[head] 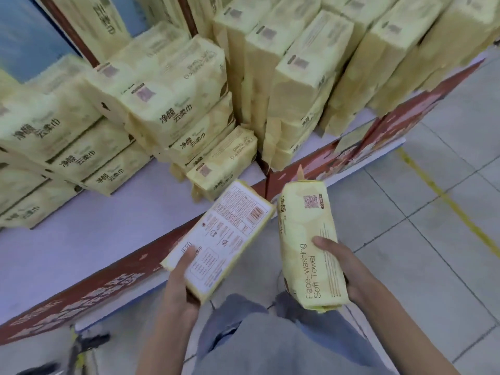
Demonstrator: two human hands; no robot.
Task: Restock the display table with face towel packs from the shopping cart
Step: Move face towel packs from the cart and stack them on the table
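Observation:
My left hand (181,280) grips a yellow face towel pack (224,234) by its near end, its white printed back with a barcode facing up, over the front edge of the display table (89,239). My right hand (343,266) holds a second yellow pack (308,239) marked "Face-washing Soft Towel", standing on end just off the table's corner. Stacks of the same packs (162,104) fill the back of the white tabletop. A single pack (224,163) lies in front of them near the corner.
Taller upright packs (311,63) stand on the adjoining table to the right. A red printed skirt (121,272) runs along the table edge. Grey tiled floor with a yellow line (446,201) lies on the right. A dark cart frame part (81,345) shows at the bottom left.

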